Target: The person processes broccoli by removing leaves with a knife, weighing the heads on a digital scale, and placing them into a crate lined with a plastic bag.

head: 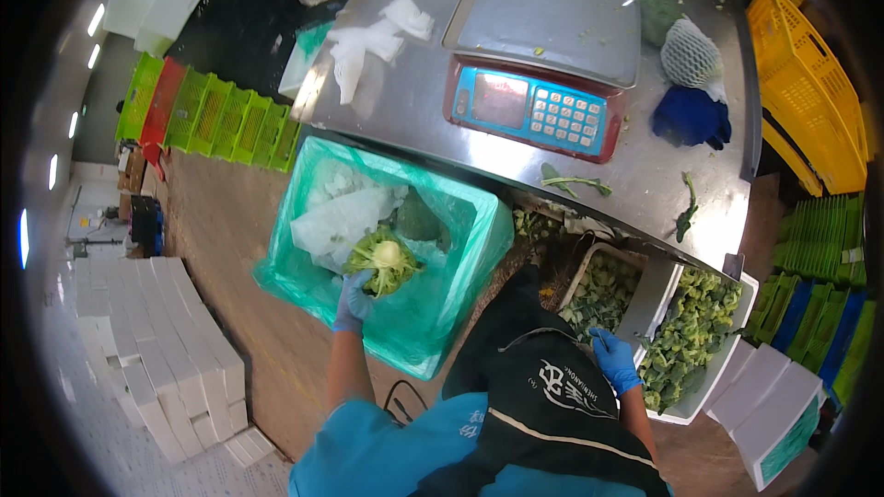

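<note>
My left hand (356, 302), in a blue glove, grips a broccoli head (384, 259) by its edge, its pale cut stem facing up. It is over a foam box (494, 217) lined with green plastic film. Inside the box are a clear plastic bag of ice (338, 221), loose ice (338, 179) and a dark green broccoli head (418, 215). My right hand (615, 359), also gloved in blue, is low at my right side, beside a crate of leafy trimmings (601, 286). Its fingers look curled; whether they hold something is unclear.
A steel table (407, 103) carries a digital scale (532, 110), white foam netting (376, 38), a netted bundle (690, 55) and a dark blue glove (690, 117). Florets fill a white foam box (690, 331) at right. White boxes (152, 352) are stacked at left, yellow crates (804, 83) at right.
</note>
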Demonstrator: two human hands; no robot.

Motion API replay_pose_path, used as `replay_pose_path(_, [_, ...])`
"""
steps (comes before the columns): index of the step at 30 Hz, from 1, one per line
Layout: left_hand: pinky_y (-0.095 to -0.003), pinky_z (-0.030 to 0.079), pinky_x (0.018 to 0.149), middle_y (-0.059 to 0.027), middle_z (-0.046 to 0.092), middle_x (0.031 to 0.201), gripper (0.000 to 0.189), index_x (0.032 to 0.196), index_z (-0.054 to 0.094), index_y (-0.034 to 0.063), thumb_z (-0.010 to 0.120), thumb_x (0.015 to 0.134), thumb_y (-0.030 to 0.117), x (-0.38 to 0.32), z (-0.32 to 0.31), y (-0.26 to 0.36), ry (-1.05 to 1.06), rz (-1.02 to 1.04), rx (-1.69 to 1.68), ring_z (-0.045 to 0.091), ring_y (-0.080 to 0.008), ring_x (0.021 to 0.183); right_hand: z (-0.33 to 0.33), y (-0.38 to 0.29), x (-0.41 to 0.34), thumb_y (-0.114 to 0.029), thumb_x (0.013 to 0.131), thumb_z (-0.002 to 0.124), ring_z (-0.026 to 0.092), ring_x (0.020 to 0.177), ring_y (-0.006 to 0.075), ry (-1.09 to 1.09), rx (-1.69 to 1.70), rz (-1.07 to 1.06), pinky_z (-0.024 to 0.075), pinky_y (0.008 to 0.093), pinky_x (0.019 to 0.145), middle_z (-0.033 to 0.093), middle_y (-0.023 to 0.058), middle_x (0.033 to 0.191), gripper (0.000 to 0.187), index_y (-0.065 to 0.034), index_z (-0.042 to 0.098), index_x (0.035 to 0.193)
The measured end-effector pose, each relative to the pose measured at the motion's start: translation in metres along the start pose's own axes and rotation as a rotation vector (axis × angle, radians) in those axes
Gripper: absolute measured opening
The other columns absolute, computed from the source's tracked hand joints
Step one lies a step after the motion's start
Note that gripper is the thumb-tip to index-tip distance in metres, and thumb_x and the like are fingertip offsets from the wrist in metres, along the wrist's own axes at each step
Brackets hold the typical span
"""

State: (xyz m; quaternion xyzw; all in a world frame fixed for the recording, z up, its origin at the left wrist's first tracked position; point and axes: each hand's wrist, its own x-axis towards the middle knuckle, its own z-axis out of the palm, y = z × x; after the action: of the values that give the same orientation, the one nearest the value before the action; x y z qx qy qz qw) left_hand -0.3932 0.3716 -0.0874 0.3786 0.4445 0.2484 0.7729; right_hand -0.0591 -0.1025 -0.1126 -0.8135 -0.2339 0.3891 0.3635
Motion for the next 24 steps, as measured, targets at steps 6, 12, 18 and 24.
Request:
replay_pose_path(6, [-0.0531, 0.044, 0.104, -0.0141, 0.048, 0.141, 0.063, 0.142, 0.040, 0.0104, 0.065, 0.086, 0.022, 0.000, 0.146, 0.049, -0.279, -0.015, -0.355, 0.049, -0.0337, 0.128, -0.019, -0.078, 0.011, -0.016, 0.094, 0.055, 0.066, 0.094, 0.0271, 0.124, 0.278, -0.106, 0.0496, 0.0335, 0.086, 0.066, 0.0167, 0.106, 0.037, -0.0106, 0.059, 0.130])
replay_pose_path(12, [-0.0465, 0.047, 0.102, -0.0111, 0.052, 0.138, 0.063, 0.143, 0.040, 0.0077, 0.065, 0.090, 0.032, -0.001, 0.300, 0.003, -0.712, -0.336, 0.015, 0.055, -0.0276, 0.122, -0.066, -0.181, 0.022, -0.021, 0.101, 0.048, 0.048, 0.066, 0.0058, 0.272, 0.839, -0.235, 0.0428, 0.0211, 0.056, 0.049, 0.0006, 0.102, 0.045, -0.0147, 0.043, 0.145])
replay_pose_path(18, [-0.0415, 0.049, 0.098, -0.0060, 0.058, 0.130, 0.047, 0.137, 0.047, 0.0088, 0.061, 0.094, 0.025, -0.064, 0.426, -0.074, -0.876, -0.451, 0.172, 0.058, -0.0214, 0.118, -0.072, -0.105, 0.001, -0.029, 0.103, 0.045, 0.049, 0.124, 0.0161, 0.602, 1.132, -0.161, 0.0336, 0.0289, 0.107, 0.050, 0.0069, 0.141, 0.046, -0.0009, 0.048, 0.139])
replay_pose_path(24, [-0.0418, 0.054, 0.091, -0.0083, 0.063, 0.119, 0.040, 0.131, 0.051, 0.0093, 0.059, 0.092, 0.011, -0.063, 0.454, -0.136, -0.871, -0.642, 0.112, 0.065, -0.0219, 0.104, -0.074, -0.055, -0.058, -0.016, 0.094, 0.053, 0.061, 0.083, 0.0296, 1.031, 0.122, -0.026, 0.0507, 0.0364, 0.074, 0.057, 0.0143, 0.105, 0.043, -0.0113, 0.051, 0.137])
